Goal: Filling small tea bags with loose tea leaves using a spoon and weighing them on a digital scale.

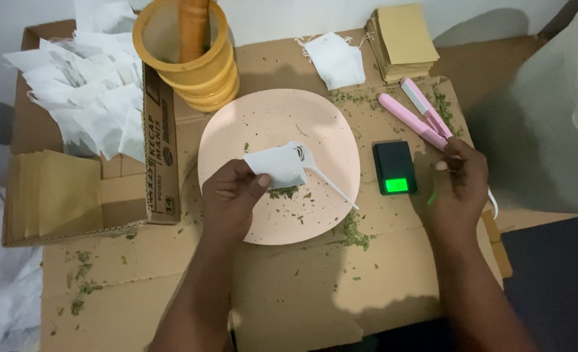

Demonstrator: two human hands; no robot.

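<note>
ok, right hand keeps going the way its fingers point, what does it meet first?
The right hand already touches the pink two-armed heat-sealing tool; further along lies the stack of tan paper envelopes, though depth is unclear.

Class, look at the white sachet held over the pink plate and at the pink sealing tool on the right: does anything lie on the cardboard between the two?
Yes. The small black scale sits between the white sachet, held by the left hand, and the pink sealing tool, which the right hand grips. A white spoon also lies on the pink plate.

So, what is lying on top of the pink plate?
On the pink plate lie scattered green herb flakes and a white plastic spoon. The left hand holds a white sachet above it, covering the spoon's bowl and part of the herbs.
</note>
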